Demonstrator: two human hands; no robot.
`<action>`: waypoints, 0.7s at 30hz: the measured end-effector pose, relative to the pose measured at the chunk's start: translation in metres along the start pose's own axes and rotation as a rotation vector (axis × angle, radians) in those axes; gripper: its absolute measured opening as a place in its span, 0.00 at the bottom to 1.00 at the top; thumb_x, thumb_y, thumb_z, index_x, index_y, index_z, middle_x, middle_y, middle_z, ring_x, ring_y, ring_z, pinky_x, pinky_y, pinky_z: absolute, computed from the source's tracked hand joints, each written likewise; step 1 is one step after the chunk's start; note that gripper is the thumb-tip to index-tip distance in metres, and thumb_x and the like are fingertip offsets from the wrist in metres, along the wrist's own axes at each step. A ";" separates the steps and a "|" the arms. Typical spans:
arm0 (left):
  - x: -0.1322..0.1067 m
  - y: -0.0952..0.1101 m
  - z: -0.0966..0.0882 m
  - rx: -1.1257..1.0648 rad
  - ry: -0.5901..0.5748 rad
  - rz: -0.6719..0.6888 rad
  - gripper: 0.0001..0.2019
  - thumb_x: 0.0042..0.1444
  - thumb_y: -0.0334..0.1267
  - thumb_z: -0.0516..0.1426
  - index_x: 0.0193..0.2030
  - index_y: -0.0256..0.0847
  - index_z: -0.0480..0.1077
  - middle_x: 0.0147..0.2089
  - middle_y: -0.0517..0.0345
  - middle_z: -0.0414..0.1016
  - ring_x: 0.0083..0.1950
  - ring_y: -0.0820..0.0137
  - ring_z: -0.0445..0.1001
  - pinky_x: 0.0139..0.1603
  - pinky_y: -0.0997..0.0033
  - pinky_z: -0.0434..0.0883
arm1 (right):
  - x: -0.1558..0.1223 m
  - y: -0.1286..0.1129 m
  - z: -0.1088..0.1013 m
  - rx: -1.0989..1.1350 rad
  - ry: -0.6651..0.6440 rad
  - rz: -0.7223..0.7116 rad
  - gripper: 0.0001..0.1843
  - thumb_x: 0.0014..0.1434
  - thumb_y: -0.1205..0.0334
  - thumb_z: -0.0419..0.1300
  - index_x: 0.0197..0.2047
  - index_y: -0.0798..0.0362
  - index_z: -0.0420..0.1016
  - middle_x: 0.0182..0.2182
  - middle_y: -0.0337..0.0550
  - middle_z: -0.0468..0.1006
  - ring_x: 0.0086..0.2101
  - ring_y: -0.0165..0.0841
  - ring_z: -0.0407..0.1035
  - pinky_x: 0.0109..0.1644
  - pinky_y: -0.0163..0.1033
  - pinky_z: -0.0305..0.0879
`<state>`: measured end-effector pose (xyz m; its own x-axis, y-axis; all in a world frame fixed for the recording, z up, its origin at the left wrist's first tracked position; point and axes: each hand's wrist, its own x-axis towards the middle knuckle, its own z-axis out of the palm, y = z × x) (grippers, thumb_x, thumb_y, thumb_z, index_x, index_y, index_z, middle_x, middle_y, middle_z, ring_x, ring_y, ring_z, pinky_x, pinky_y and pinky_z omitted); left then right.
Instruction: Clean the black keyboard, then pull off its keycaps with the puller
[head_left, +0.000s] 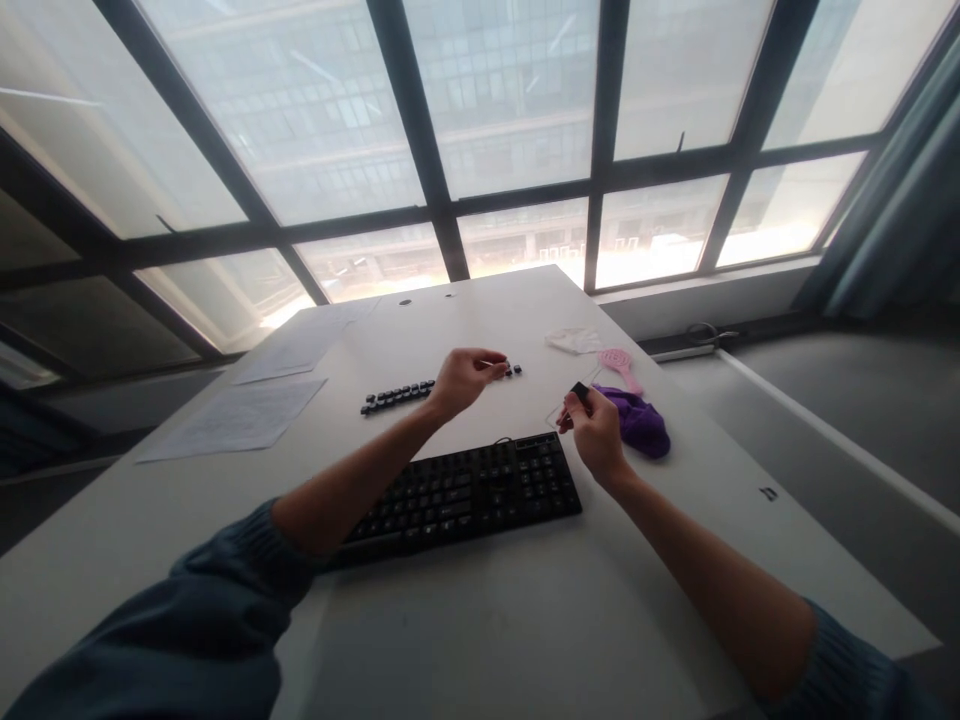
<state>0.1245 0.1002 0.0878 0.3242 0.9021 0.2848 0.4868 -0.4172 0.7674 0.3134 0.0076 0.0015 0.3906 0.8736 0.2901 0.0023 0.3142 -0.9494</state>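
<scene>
My left hand (466, 382) reaches over the table behind the keyboard, thumb and fingers pinched together. Its fingertips are right beside two small black keycaps (517, 370); whether anything is between them I cannot make out. In my right hand (596, 430), thumb and fingers close on a small black block (579, 391), raised above the table. Below both hands lies a black computer keyboard (495, 490), its left part covered by my left forearm. Rows of loose black keycaps (394, 398) stand behind it, partly hidden by my left hand.
To the right lie a purple cloth (637, 422), a pink hairbrush (616, 362) and a crumpled clear plastic bag (574, 341). Printed sheets (240, 420) rest on the left of the white table (480, 630). Large windows rise behind; the table's right edge drops to the floor.
</scene>
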 end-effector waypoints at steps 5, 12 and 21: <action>0.063 -0.018 0.029 0.297 -0.042 0.074 0.13 0.55 0.38 0.63 0.45 0.34 0.80 0.33 0.51 0.81 0.32 0.69 0.77 0.38 0.70 0.74 | 0.004 0.001 -0.002 0.004 0.016 -0.001 0.16 0.61 0.49 0.58 0.29 0.53 0.67 0.21 0.39 0.73 0.19 0.30 0.67 0.24 0.36 0.66; 0.114 -0.058 0.069 0.538 -0.190 0.126 0.16 0.51 0.33 0.63 0.48 0.39 0.78 0.39 0.55 0.82 0.40 0.67 0.77 0.51 0.67 0.70 | 0.004 0.000 -0.001 -0.018 -0.001 0.005 0.15 0.62 0.52 0.57 0.30 0.53 0.67 0.21 0.38 0.72 0.20 0.30 0.69 0.24 0.35 0.66; 0.129 -0.081 0.078 0.640 -0.306 0.115 0.22 0.46 0.35 0.63 0.51 0.45 0.77 0.41 0.59 0.82 0.46 0.62 0.77 0.56 0.64 0.69 | 0.003 -0.001 -0.002 -0.023 -0.023 0.011 0.15 0.62 0.51 0.58 0.30 0.53 0.67 0.21 0.38 0.72 0.21 0.30 0.68 0.26 0.34 0.64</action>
<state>0.1904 0.2413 0.0177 0.5692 0.8163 0.0981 0.7856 -0.5752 0.2280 0.3169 0.0093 0.0030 0.3694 0.8855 0.2819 0.0195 0.2959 -0.9550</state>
